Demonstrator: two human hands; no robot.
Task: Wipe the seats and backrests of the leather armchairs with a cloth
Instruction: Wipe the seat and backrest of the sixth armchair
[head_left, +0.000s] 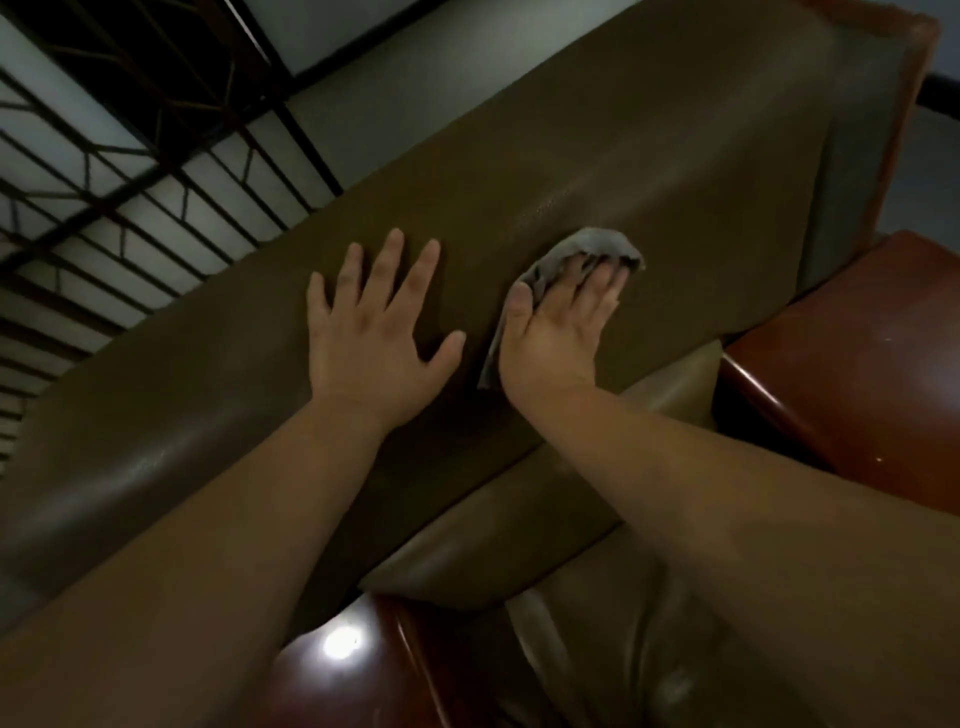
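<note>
The olive-brown leather backrest of the armchair fills most of the view, running on a slant from lower left to upper right, its surface dull with a soft sheen along the rounded lower edge. Below it the seat cushion shows as a paler, creased strip, and a second leather surface with bright wrinkles lies at the bottom right. Glossy red-brown wooden armrests frame the chair: one at the right, well lit on its curved edge, and another at the bottom, carrying a round white glare. Behind the chair, at upper left, a window with a black metal grille lets in pale light, beside a grey wall.

Both bare forearms reach up from the bottom of the view. The left hand lies flat on the backrest, fingers straight and spread, thumb out to the side, holding nothing. Just beside it, the right hand presses a small grey cloth against the leather; its fingers are straight and close together on top of the cloth, which bunches beyond the fingertips and trails down along the thumb side
</note>
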